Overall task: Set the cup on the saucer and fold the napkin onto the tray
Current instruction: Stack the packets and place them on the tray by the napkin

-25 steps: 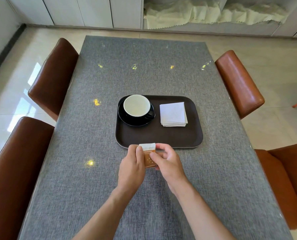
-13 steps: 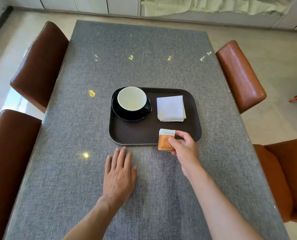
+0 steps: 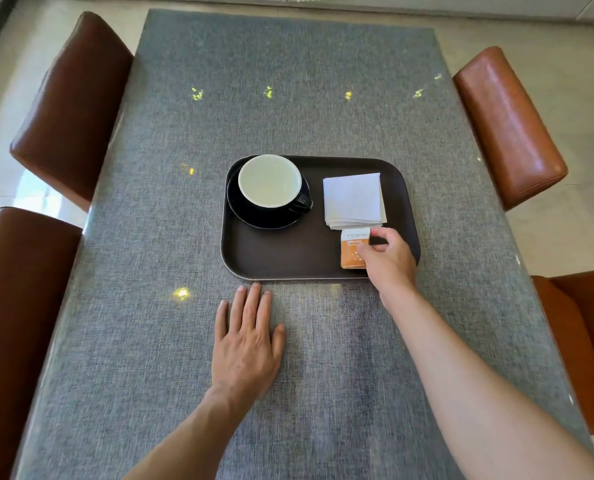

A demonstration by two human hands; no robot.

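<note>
head view | worn high | faces forward-down | table (image 3: pixel 288 98) near, fills frame

You have open tabletop (image 3: pixel 288 98) beyond and left of the tray (image 3: pixel 240 251), while on it the cup (image 3: pixel 270 180), napkin (image 3: pixel 353 199) and packet (image 3: pixel 351 249) crowd the rear and right, leaving only its front-left floor bare.

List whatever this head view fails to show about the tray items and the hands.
- Small orange-and-white packet: its right side hidden by the right hand; its print too small to read.
- Black saucer: its middle hidden by the white-lined black cup.
- Left hand: palm faces down, unseen.
</note>
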